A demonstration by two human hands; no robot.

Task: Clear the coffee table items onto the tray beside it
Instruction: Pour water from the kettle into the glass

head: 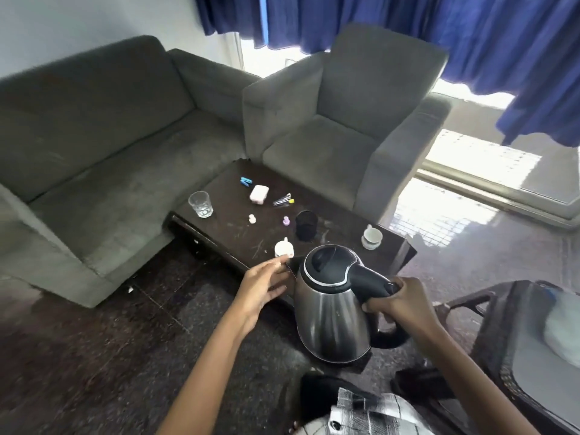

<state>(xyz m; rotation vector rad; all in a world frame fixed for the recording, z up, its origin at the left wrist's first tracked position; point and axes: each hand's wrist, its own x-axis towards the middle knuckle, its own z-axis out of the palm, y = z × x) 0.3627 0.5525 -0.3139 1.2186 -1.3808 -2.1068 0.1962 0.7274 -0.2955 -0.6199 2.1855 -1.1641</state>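
My right hand [398, 301] grips the black handle of a steel electric kettle [329, 312], held in the air off the near edge of the dark coffee table [238, 233]. My left hand [262, 284] is open, fingers spread, just left of the kettle and near a small white cup [284, 248]. On the table stand a clear glass [201, 204], a black cup [306, 225], a white cup on a saucer [372, 237], a pink box [259, 194], blue clips [246, 182], hair clips [282, 199] and two small figures [252, 218]. A grey tray [533, 365] lies at the right edge.
A grey sofa [94, 146] stands left of the table and a grey armchair [345, 130] behind it. The tray rests on a dark plastic stool, with a white plastic bag [565, 328] on it. Blue curtains hang over a bright window. The floor is dark stone.
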